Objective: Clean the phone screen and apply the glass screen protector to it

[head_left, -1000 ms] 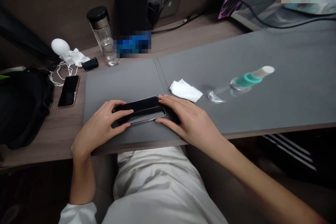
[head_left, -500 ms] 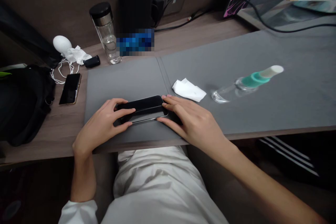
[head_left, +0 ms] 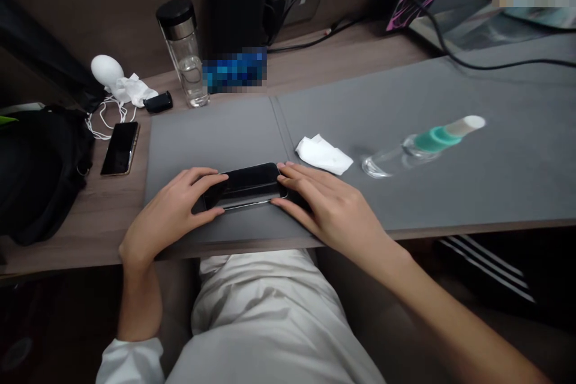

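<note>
A black smartphone [head_left: 249,185] lies screen up on the grey desk mat [head_left: 216,126], near its front edge. My left hand [head_left: 180,201] grips the phone's left end, thumb on the near edge and fingers at the far edge. At the right end, my right hand [head_left: 330,201] holds it the same way, with fingertips on the corner. A folded white tissue [head_left: 324,154] rests just beyond my right hand. Further right is a clear spray bottle [head_left: 434,139] with a green collar and a whitish cap.
A second phone [head_left: 120,149] lies at the left by a black bag [head_left: 40,174]. Behind it are white cords, a white egg-shaped object [head_left: 107,70] and a small black case [head_left: 158,102]. A glass water bottle [head_left: 191,75] and a dark cylinder [head_left: 234,6] stand at the back. A black cable [head_left: 438,30] crosses the right side.
A left finger that lay over the screen has drawn back left toward the phone's far edge. The phone and my right hand are nearly unmoved; the view has shifted slightly.
</note>
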The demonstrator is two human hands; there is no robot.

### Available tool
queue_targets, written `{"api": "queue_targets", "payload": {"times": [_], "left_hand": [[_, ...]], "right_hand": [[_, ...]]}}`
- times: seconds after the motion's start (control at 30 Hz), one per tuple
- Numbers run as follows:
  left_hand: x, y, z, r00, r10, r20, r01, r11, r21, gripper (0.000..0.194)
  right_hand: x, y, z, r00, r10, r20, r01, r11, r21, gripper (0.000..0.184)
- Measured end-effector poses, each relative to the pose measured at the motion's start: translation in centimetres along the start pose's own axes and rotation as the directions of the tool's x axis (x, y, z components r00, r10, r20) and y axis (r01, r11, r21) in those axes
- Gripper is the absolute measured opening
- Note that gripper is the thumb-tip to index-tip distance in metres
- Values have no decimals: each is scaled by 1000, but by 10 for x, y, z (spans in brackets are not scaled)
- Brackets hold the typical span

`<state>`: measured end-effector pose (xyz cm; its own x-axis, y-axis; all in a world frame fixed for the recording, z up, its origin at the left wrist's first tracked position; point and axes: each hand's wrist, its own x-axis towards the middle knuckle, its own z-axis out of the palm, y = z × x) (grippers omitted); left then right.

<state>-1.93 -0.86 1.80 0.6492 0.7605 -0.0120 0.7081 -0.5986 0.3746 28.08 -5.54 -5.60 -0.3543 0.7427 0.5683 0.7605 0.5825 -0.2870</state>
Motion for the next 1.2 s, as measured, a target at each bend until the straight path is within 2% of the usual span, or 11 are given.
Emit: {"api": "queue_targets", "payload": {"times": [0.3,0.6,1.2], "left_hand": [[-6,4,-3,998,-60,-2,60,996,59,52],[-6,7,-3,998,-62,-29,64,995,80,59],[-6,5,-6,998,-66,9,65,994,82,59]], "right_hand": [[-1,1,2,1000,3,-26,-3,1000,6,24],[-1,1,2,1000,23,-22,-21,998,61,26],[-1,1,3,999,28,-25,-26,999,45,22]]}}
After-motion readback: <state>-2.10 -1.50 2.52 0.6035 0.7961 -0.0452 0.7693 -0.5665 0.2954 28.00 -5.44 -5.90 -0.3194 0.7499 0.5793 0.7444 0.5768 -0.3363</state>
